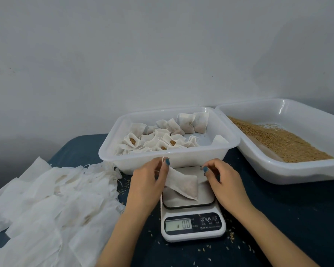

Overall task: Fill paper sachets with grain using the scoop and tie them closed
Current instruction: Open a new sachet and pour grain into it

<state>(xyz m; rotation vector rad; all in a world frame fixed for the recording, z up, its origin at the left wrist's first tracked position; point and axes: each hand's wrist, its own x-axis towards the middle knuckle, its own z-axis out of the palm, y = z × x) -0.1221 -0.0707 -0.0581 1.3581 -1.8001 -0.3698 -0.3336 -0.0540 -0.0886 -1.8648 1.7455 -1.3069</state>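
Tying is judged the step in hand: a filled sachet [181, 185] is held over the scale [191, 226], its neck pinched by the left hand [148, 182], while its string [163, 158] seems pinched by the curled right hand [222, 182], next to be drawn tight and knotted.

Reads "0.0" on scale [192, 226] display [178, 224]; "M" and "T" beside power symbol; smaller print illegible.

Between my left grip [146, 182] and right grip [225, 183]: sachet [183, 185], over scale [193, 228]. Behind: sachet tray [170, 154]. Right: grain tray [278, 167]. Left: empty sachets [52, 199].
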